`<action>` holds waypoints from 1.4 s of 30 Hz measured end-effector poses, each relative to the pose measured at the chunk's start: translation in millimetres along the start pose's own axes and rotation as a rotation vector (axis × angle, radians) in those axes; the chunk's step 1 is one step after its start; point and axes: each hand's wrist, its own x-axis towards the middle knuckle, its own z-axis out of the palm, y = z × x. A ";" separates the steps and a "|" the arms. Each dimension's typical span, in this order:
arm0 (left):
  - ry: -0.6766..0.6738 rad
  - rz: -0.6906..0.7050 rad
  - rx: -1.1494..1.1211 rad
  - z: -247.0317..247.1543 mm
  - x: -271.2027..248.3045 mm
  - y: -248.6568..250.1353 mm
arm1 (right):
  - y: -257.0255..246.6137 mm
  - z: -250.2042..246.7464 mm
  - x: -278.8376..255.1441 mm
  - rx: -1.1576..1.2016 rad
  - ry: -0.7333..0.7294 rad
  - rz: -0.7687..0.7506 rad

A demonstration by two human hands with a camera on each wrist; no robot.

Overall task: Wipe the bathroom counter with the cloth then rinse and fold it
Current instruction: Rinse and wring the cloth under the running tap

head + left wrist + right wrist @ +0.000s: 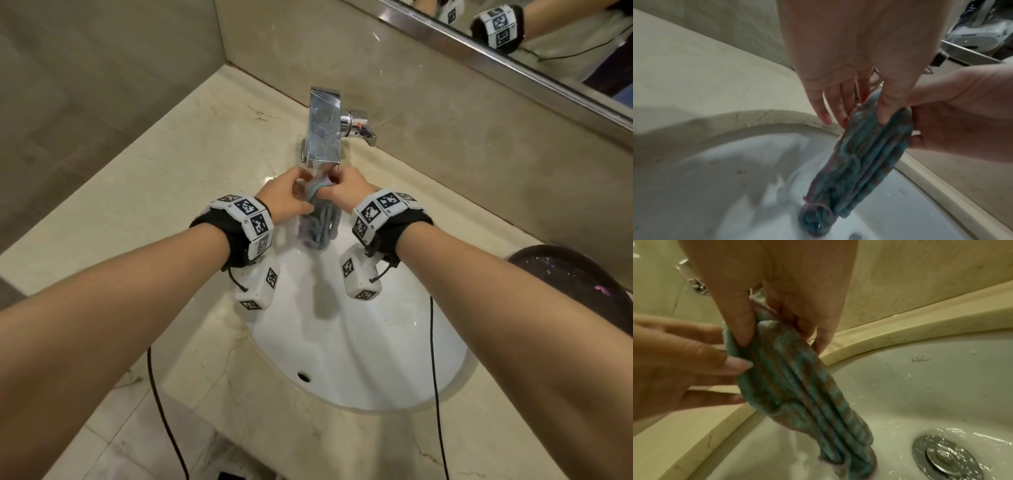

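Observation:
A wet teal cloth [318, 222] with pinkish patches hangs bunched in long folds over the white sink [376, 342], just under the chrome faucet [323, 126]. My left hand [291, 195] pinches its top from the left and my right hand [346, 192] pinches it from the right. In the left wrist view, the left hand [857, 116] has its thumb in front of the cloth [859, 162] and its fingers behind. In the right wrist view, the right hand [781, 337] grips the cloth [797, 386] the same way. Water runs off the cloth's lower end.
Beige marble counter [154, 205] surrounds the sink, with a wall at the left and a mirror [548, 41] above the back wall. A chrome drain [947, 457] sits wet in the sink [920, 386]. A dark round object [582, 277] stands at the right edge. Cables hang from both wrists.

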 end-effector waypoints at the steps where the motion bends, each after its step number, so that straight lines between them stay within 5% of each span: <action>1: 0.023 0.007 0.002 -0.4 0.3 1.7 | -0.8 0.1 -0.4 -0.038 -0.001 -0.014; 5: 0.139 -0.005 0.114 -5.7 3.1 5.5 | 1.7 -1.8 -0.2 -0.417 -0.012 -0.019; 10: 0.152 -0.065 -0.184 -9.9 8.7 4.4 | 19.3 -11.6 1.1 -0.839 -0.163 0.108; 20: -0.017 -0.199 -0.082 -8.7 2.8 -17.4 | 13.4 -18.3 1.0 -0.280 0.017 0.005; 25: -0.090 -0.045 0.096 -2.0 0.1 -14.4 | -2.4 -5.6 0.4 -0.153 -0.037 -0.060; 31: 0.041 0.028 0.169 -0.7 0.4 -0.9 | -4.3 -11.8 -3.8 -0.154 -0.036 -0.119; 38: 0.083 -0.016 -0.078 -5.7 -1.3 -0.2 | 9.8 -13.4 -6.2 -0.734 -0.151 -0.065; 42: 0.117 -0.087 -0.175 -7.4 -0.2 -7.3 | 18.4 -11.7 -0.6 -0.545 -0.054 0.019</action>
